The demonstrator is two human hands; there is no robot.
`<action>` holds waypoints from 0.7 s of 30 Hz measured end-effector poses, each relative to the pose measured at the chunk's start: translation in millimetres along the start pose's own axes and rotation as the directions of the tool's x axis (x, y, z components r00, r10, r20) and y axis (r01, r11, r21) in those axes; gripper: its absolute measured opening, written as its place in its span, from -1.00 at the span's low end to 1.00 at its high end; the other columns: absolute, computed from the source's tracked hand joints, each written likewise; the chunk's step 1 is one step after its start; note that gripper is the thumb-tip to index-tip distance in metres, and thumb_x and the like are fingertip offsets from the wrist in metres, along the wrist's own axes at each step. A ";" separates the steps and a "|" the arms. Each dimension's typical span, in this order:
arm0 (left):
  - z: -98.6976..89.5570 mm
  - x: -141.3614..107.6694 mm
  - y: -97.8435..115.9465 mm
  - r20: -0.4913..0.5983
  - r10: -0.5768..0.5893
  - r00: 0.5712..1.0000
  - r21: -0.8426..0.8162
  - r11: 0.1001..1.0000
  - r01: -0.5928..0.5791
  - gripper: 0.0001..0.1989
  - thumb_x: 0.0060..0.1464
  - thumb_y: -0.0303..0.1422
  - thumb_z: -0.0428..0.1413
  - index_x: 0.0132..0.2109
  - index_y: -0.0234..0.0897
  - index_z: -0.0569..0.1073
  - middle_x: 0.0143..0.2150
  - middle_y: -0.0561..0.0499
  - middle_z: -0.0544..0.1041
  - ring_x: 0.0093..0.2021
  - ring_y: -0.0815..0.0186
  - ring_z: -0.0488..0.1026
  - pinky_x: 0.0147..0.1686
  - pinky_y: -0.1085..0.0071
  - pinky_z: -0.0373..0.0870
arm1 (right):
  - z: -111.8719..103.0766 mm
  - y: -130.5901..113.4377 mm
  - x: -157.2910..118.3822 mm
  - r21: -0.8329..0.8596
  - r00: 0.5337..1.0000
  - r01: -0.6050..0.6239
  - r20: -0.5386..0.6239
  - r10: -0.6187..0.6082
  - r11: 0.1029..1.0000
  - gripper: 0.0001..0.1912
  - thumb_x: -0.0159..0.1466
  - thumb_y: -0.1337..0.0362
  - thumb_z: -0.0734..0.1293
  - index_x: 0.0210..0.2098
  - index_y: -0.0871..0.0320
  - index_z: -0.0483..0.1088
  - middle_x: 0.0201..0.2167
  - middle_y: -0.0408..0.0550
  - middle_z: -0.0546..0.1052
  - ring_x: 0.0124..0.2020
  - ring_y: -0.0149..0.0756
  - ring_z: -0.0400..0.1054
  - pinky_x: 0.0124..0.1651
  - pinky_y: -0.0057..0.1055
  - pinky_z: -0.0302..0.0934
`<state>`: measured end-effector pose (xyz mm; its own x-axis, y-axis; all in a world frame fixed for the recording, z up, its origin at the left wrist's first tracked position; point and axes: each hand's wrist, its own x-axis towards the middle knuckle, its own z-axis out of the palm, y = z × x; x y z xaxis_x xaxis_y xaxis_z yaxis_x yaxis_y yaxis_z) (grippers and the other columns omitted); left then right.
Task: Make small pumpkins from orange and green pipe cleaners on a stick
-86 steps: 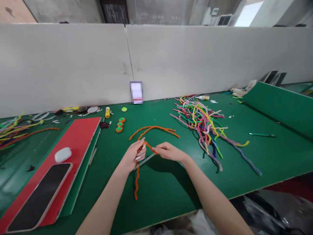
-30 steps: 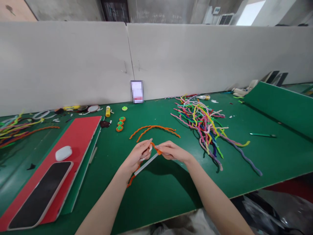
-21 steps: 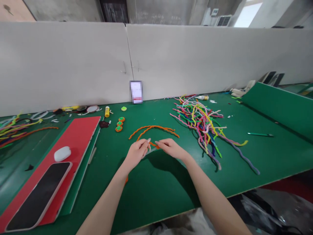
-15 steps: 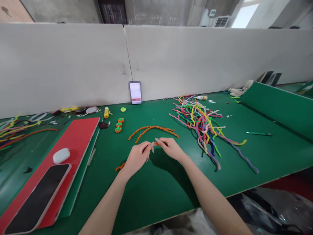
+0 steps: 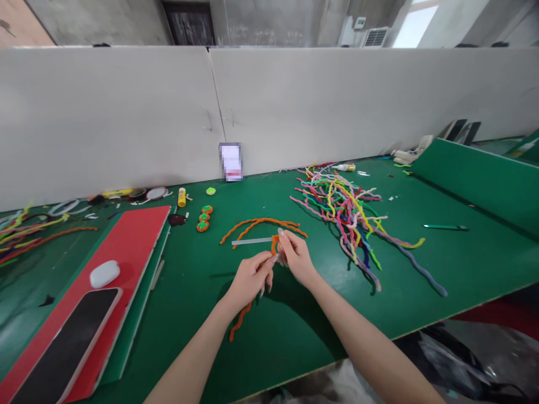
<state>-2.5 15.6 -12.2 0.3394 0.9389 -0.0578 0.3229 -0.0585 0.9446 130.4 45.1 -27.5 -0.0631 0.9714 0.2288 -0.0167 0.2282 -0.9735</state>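
Observation:
My right hand (image 5: pixel 298 259) is closed around the end of a thin translucent white stick (image 5: pixel 251 242), which points left. An orange pipe cleaner (image 5: pixel 240 324) is looped around the stick's right end. My left hand (image 5: pixel 251 276) pinches this pipe cleaner just below the loop, and its wavy tail hangs out beneath the left wrist. Just beyond the hands, two more orange pipe cleaners (image 5: pixel 263 220) lie curved on the green table (image 5: pixel 269 359). Farther left sit three small orange coils with green tops (image 5: pixel 202 226), set in a row.
Right of the hands lies a tangled heap of coloured pipe cleaners (image 5: pixel 351 207), with a green craft knife (image 5: pixel 445 227) beyond. On the left, a red board (image 5: pixel 138 235) carries a phone (image 5: pixel 67 348) and a white case (image 5: pixel 105 274). A yellow glue stick (image 5: pixel 181 197) stands behind.
The translucent stick has come into view, extending left from my right hand. My left hand has shifted lower and nearer, and the pipe cleaner's tail now reaches lower.

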 end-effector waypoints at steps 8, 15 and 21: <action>-7.9 -0.2 3.6 0.154 -0.097 0.983 -0.178 0.976 0.124 -0.68 0.08 -0.13 -0.09 -0.36 -0.30 0.34 -0.74 0.17 0.29 -0.77 0.51 0.19 -0.69 0.59 0.14 | -3.1 0.2 6.4 0.468 0.939 -0.321 0.271 0.211 0.823 -0.58 0.19 0.05 0.19 -0.66 0.16 0.08 -0.86 -0.34 0.06 -0.85 -0.60 -0.15 -0.77 -0.58 -0.28; -13.3 -6.9 9.1 0.371 -0.054 0.927 -0.400 0.892 0.212 -0.68 0.09 -0.14 -0.08 -0.39 -0.33 0.33 -0.77 0.15 0.30 -0.80 0.53 0.16 -0.73 0.61 0.07 | -20.8 -5.1 6.4 0.521 0.768 -0.546 0.625 0.143 0.656 -0.57 0.14 0.11 0.21 -0.72 0.17 -0.02 -0.94 -0.38 -0.07 -0.89 -0.64 -0.29 -0.77 -0.63 -0.29; -17.4 -6.1 5.8 0.302 -0.104 0.948 -0.543 0.798 0.261 -0.67 0.08 -0.16 -0.04 -0.49 -0.33 0.29 -0.82 0.20 0.18 -0.84 0.56 0.00 -0.77 0.58 -0.08 | -26.3 0.9 4.3 0.434 0.692 -0.580 0.709 0.135 0.689 -0.54 0.10 0.12 0.26 -0.76 0.17 0.00 -0.93 -0.38 -0.06 -0.88 -0.66 -0.27 -0.76 -0.61 -0.31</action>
<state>-18.1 15.4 -0.7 0.5552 0.7932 -0.2503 -0.1341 0.3824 0.9142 156.4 51.3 -27.5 -0.7536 0.6567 0.0282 -0.4083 -0.4341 -0.8030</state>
